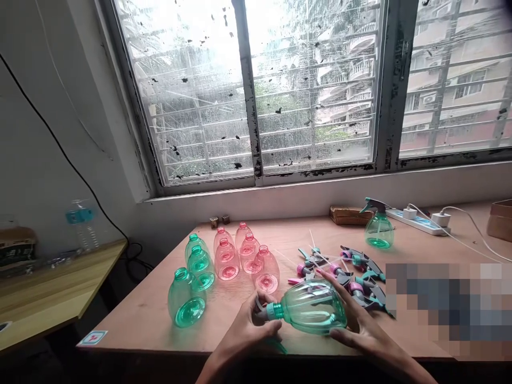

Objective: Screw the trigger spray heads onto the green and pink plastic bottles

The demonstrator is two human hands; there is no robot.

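Note:
A clear green spray bottle lies on its side between my hands, above the front of the table, with its neck toward the left. My right hand is closed around the bottle's base end. At the neck, my left hand grips the grey and teal trigger spray head, whose teal collar sits at the bottle's neck. Part of the spray head is hidden by my fingers. Just beyond my hands is a heap of loose trigger spray heads in grey, teal and pink, some with thin white tubes.
Several open green bottles and pink bottles stand upright on the left of the table. Back right are a green bottle with its sprayer fitted, a power strip with cables and a brown box. A blurred patch covers the right edge.

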